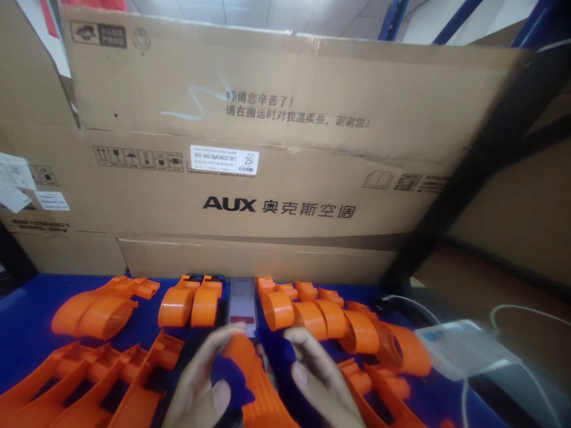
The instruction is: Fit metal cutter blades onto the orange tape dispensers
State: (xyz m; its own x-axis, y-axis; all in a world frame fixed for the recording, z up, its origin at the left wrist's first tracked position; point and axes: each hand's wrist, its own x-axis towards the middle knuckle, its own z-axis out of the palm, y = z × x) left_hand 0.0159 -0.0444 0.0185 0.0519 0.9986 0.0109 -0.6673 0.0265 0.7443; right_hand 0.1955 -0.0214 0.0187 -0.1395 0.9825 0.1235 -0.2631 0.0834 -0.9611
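Observation:
At the bottom middle, an orange ribbed plastic part (261, 389) lies between my two hands. My left hand (198, 383) is closed on its left side, with the thumb pressing a dark blue piece (229, 374) against it. Another dark blue piece (276, 351) is pinched by my right hand (319, 380), just right of the orange part. Whether the blue pieces are joined to the orange part cannot be made out. Straight ahead of my fingers stands a phone (242, 306) with a lit screen, partly blurred.
Orange curved plastic parts line the blue surface (22, 303): a pair (107, 315) at left, two more (205, 306) beside the phone, and several (325, 318) at right. Behind stands a large cardboard box (285, 172). A clear plastic packet (464, 348) and white cable lie right, beside a dark post (450, 190).

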